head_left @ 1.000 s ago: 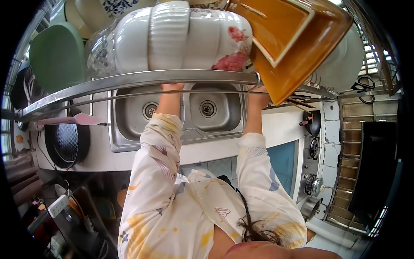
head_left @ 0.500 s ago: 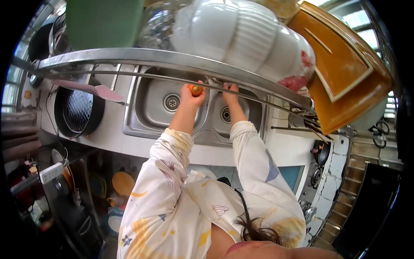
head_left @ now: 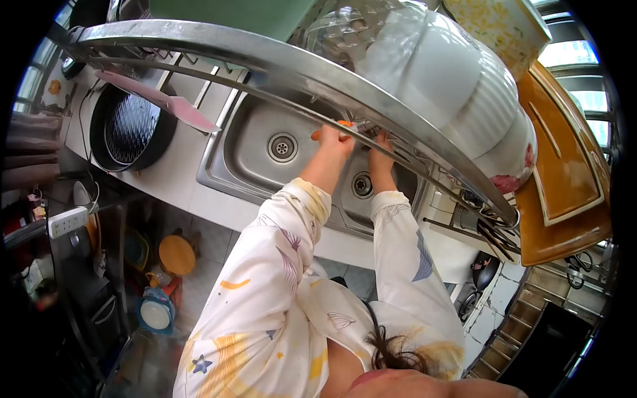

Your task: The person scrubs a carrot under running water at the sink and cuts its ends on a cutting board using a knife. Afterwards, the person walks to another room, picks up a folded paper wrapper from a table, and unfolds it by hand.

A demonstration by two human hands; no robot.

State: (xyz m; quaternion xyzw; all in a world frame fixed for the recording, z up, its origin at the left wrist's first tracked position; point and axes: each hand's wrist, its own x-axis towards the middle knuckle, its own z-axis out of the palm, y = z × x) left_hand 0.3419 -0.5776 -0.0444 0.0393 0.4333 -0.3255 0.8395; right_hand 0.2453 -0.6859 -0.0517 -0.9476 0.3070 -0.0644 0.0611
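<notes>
An orange carrot-like item (head_left: 345,123) shows at the fingers of my left hand (head_left: 333,140), which is closed round it over the divider of the steel double sink (head_left: 249,189). Beside it, my right hand (head_left: 381,154) reaches toward the metal faucet area at the back of the sink. The rack's bars cross in front of the right fingers, so their grip is hidden. Both sleeves are pushed up the forearms.
Above the sink, a metal dish rack (head_left: 265,50) holds white bowls (head_left: 444,79), a green board (head_left: 232,23) and an orange dish (head_left: 561,152). A pink spatula (head_left: 189,114) hangs over a black pan (head_left: 133,126) at the left.
The view has shifted and turned. Both hands, hidden behind the rack at first, came into view; my left hand with the orange item has moved right, nearer my right hand.
</notes>
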